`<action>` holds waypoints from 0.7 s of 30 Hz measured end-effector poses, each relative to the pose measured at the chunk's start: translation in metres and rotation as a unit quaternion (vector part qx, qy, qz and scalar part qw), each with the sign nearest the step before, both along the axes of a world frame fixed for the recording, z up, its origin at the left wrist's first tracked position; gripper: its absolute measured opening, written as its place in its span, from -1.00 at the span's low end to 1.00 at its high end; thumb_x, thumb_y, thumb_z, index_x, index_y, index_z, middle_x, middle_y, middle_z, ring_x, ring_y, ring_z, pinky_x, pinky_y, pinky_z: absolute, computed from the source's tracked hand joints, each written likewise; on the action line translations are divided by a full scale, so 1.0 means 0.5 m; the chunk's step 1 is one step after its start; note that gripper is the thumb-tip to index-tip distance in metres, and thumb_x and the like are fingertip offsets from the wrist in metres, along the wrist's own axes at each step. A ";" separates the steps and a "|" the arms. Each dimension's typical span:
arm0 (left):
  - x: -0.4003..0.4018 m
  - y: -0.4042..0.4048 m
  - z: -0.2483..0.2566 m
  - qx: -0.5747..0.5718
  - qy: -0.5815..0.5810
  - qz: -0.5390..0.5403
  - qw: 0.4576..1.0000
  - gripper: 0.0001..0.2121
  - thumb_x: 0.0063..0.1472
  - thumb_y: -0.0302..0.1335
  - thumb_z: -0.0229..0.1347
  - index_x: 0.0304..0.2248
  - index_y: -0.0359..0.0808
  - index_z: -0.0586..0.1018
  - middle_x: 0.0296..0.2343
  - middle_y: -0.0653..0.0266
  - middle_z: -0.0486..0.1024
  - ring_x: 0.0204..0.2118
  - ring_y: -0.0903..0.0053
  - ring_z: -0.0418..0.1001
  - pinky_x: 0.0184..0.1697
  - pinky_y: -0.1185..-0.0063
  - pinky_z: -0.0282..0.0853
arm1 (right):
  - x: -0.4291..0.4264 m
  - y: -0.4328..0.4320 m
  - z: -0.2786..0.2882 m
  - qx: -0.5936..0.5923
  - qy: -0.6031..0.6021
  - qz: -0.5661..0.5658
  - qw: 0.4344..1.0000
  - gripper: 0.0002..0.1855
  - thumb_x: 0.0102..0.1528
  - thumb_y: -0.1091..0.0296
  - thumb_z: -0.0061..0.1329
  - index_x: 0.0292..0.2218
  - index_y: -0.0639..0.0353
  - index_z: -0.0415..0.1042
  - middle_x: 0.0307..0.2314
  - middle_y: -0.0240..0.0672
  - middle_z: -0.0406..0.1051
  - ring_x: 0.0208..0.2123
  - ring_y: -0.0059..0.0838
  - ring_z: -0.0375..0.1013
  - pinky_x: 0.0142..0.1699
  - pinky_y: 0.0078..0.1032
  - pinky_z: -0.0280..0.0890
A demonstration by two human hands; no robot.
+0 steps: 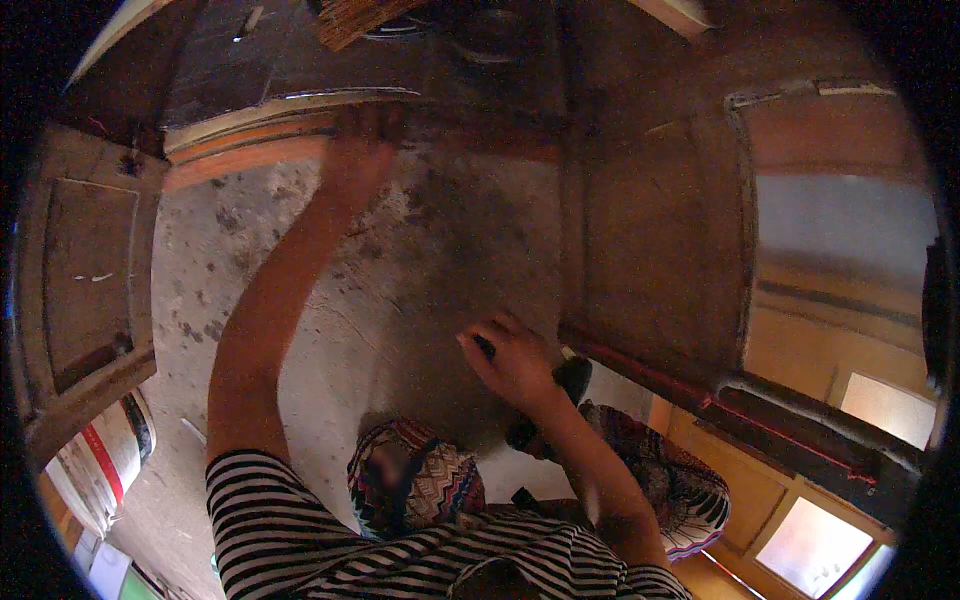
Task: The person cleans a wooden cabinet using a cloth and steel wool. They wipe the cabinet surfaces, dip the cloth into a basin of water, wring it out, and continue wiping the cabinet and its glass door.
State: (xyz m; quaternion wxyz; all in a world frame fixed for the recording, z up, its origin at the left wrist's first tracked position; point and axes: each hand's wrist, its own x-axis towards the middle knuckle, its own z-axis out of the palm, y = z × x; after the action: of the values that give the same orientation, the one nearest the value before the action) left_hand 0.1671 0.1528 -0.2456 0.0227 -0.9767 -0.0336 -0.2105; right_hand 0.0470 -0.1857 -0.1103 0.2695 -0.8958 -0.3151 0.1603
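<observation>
My left hand (364, 139) reaches far forward, blurred and dark, to the lower front edge of a wooden cabinet (247, 154). Whether its fingers grip anything there cannot be made out. Lower and to the right, my right hand (514, 360) hangs above the stained concrete floor (330, 315), near my knees. Its fingers are bent, and a dark spot shows between thumb and forefinger; it may be a gap or a small thing. Inside the cabinet, the straw bristles of a broom (360, 22) lie over the dark bottom board (315, 67).
A panelled door (90, 277) stands swung out on the left, another wooden door (652, 247) on the right. A white sack with a red stripe (105, 457) sits by the left door. Patterned trousers (420, 480) cover my bent legs. Glass panes (814, 536) show at lower right.
</observation>
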 end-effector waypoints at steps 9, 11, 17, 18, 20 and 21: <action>-0.227 0.352 0.006 0.116 0.169 0.243 0.948 -0.63 0.23 -0.30 0.03 0.04 -0.04 0.49 -0.17 0.11 0.57 -0.31 0.23 0.62 -0.26 0.32 0.55 | -0.010 -0.159 -0.038 -0.113 0.135 0.084 0.981 -0.60 0.19 -0.04 -0.02 -0.14 0.09 0.52 -0.21 -0.17 0.53 -0.21 -0.13 0.55 -0.09 -0.29 0.40; -0.241 0.374 -0.001 0.098 0.157 0.234 0.954 -0.62 0.26 -0.30 0.00 0.06 -0.11 0.46 -0.19 0.13 0.58 -0.28 0.24 0.61 -0.24 0.32 0.53 | 0.001 -0.174 -0.005 -0.208 0.153 0.088 0.962 -0.51 0.17 -0.13 -0.03 -0.10 0.11 0.50 -0.21 -0.13 0.53 -0.18 -0.12 0.54 -0.06 -0.27 0.39; -0.241 0.114 0.165 -0.649 0.184 0.186 0.715 -0.39 0.23 -0.12 0.13 0.21 -0.11 0.28 0.11 0.15 0.35 0.18 0.33 0.28 0.14 0.42 0.23 | 0.015 -0.223 0.084 -0.339 0.248 -0.200 0.885 -0.24 0.00 -0.23 0.16 -0.01 0.27 0.41 -0.17 0.01 0.49 -0.09 -0.12 0.49 0.05 -0.32 0.33; -0.246 0.073 0.182 -0.713 0.155 0.181 0.659 -0.34 0.21 -0.12 0.17 0.23 -0.15 0.26 0.14 0.17 0.32 0.20 0.35 0.23 0.18 0.42 0.17 | 0.024 -0.223 0.099 -0.330 0.249 -0.238 0.879 -0.22 -0.03 -0.19 0.21 0.00 0.29 0.40 -0.16 0.01 0.48 -0.09 -0.12 0.48 0.06 -0.33 0.31; -0.243 -0.006 0.189 -0.819 0.142 0.090 0.548 -0.28 0.13 -0.15 0.26 0.21 -0.24 0.27 0.10 0.19 0.35 0.18 0.34 0.25 0.23 0.40 0.09 | 0.019 -0.229 0.116 -0.215 0.188 -0.295 0.912 -0.22 -0.05 -0.11 0.28 0.00 0.30 0.37 -0.15 -0.02 0.47 -0.09 -0.15 0.46 0.08 -0.35 0.29; -0.228 -0.035 0.155 -0.821 0.144 0.054 0.550 -0.29 0.10 -0.19 0.28 0.18 -0.26 0.30 0.09 0.21 0.36 0.17 0.33 0.26 0.23 0.40 0.11 | 0.011 -0.228 0.120 -0.099 0.121 -0.303 0.940 -0.24 -0.05 -0.06 0.29 0.00 0.30 0.36 -0.16 -0.06 0.47 -0.09 -0.17 0.46 0.08 -0.35 0.28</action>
State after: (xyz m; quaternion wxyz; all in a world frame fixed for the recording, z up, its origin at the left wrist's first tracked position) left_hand 0.0530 0.1354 -0.1679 -0.7733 -0.5840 -0.2408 0.0539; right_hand 0.0523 -0.2995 -0.0502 0.2515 -0.9448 0.0233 0.2087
